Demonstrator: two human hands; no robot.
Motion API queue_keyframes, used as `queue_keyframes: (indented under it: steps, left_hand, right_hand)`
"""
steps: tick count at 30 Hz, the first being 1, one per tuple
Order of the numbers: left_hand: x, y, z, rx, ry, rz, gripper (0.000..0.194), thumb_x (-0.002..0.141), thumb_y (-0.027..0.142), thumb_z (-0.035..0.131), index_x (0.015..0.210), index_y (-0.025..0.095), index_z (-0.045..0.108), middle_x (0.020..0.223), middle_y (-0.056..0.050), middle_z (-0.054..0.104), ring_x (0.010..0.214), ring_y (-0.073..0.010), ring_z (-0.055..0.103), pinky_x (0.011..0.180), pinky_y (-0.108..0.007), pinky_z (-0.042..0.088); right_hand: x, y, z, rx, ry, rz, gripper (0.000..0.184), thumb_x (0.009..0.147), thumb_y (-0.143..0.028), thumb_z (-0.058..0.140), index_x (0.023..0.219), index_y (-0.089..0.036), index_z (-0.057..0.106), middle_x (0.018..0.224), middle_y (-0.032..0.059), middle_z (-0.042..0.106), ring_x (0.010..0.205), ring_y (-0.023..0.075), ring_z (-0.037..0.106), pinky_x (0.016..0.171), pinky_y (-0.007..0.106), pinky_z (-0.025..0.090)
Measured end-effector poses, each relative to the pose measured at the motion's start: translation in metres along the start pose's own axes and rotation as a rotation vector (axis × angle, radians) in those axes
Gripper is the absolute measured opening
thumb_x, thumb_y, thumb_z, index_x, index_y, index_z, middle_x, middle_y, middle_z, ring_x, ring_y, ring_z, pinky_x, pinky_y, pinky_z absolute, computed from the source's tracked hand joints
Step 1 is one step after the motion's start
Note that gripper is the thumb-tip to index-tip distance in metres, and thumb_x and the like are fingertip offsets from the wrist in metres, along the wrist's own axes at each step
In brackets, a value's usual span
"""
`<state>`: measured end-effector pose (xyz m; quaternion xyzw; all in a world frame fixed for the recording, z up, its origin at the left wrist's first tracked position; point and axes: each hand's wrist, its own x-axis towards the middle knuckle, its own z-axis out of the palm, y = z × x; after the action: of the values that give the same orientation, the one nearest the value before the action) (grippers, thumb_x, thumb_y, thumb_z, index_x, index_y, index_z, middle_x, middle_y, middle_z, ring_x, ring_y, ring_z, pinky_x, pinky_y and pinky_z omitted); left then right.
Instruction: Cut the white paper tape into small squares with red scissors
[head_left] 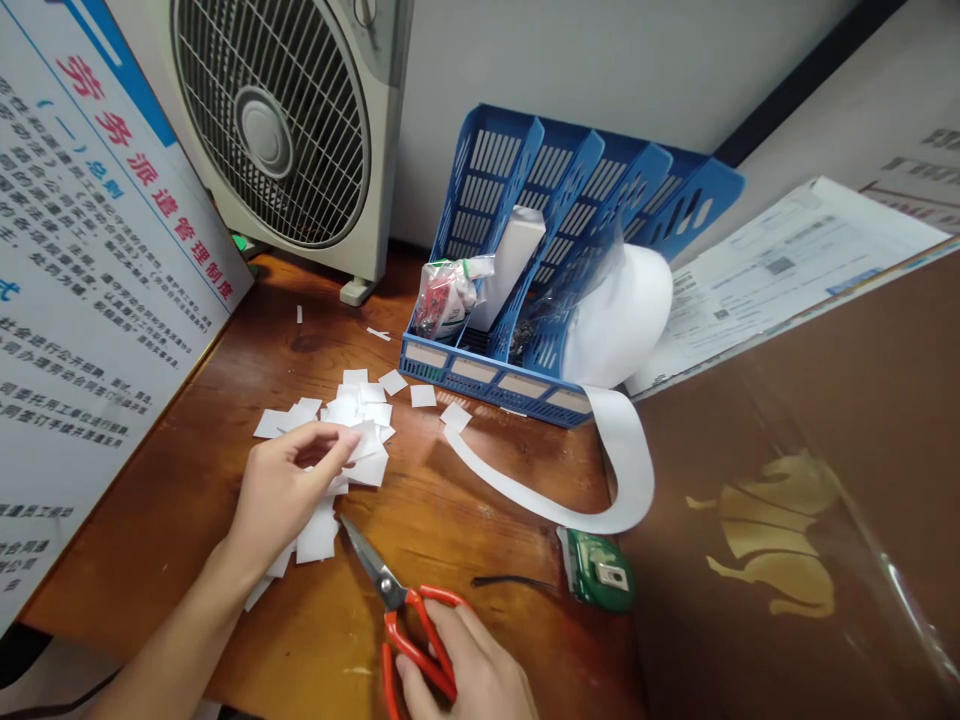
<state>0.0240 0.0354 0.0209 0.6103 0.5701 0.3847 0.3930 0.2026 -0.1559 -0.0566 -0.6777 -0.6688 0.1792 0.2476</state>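
My left hand (289, 490) pinches a small white square piece (366, 442) between thumb and fingers. Below and around it lies a loose pile of similar white pieces (319, 530) on the wooden table. My right hand (476, 665) grips the red handles of a pair of scissors (390, 590); the blades look closed and point up and left toward the pile. A long white strip (540, 500) curls down from a white roll (637, 310) in the blue rack, its free end on the table beyond the scissors.
A blue file rack (495, 385) stands at the back, holding a white box (514, 260) and a plastic bag (446, 300). A green tape measure (604, 570) lies at right, beside a brown carton (750, 520). A fan (285, 130) and printed board (97, 250) stand left.
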Motion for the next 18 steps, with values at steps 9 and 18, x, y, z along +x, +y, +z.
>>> queue_keyframes:
  steps: [9,18]
  left_hand:
    - [0.012,-0.011,-0.002,0.408,-0.007,0.335,0.046,0.1,0.033,0.057,0.057,0.017,0.056,0.052,0.005,0.042,0.051,-0.0106,0.04,0.052,-0.026,0.03]
    - [0.018,-0.005,0.005,0.269,0.114,0.432,0.019,0.091,0.031,0.07,0.081,0.019,0.081,0.103,-0.008,0.072,0.09,-0.0205,0.067,0.072,-0.028,0.05]
  right_hand:
    - [0.058,-0.014,-0.045,-0.175,0.121,-0.123,0.022,0.098,-0.024,0.057,0.077,-0.022,0.064,0.074,0.0036,0.065,0.072,0.0243,0.06,0.067,0.037,0.046]
    - [0.133,0.041,-0.053,-0.271,0.195,0.044,0.022,0.099,-0.022,0.055,0.114,-0.015,0.069,0.114,0.0163,0.066,0.106,0.0368,0.055,0.087,0.049,0.044]
